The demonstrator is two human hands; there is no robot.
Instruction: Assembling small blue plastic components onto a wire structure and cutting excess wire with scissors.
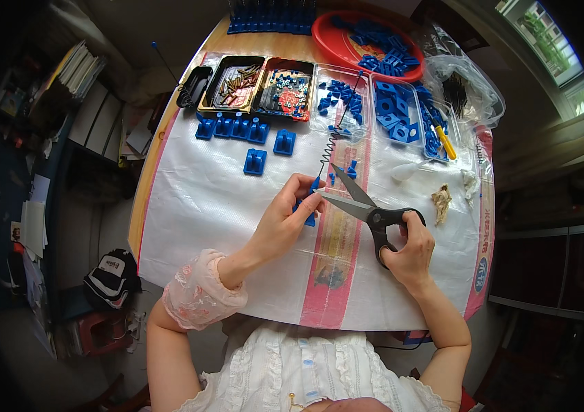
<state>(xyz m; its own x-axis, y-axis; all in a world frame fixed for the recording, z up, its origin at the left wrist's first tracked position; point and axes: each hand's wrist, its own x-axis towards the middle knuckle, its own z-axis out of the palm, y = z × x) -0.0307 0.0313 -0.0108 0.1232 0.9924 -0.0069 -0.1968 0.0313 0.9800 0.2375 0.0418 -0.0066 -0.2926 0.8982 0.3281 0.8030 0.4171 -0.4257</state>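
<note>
Crumpled clear plastic bag (467, 86), table's far-right.

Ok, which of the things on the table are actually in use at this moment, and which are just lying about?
In use:
- scissors, open, in the right hand
- small blue part with coiled wire, pinched in the left hand

Lying about:
- loose blue blocks
- black tray of brass pieces
- clear trays of blue parts
- red bowl
- plastic bag
</note>
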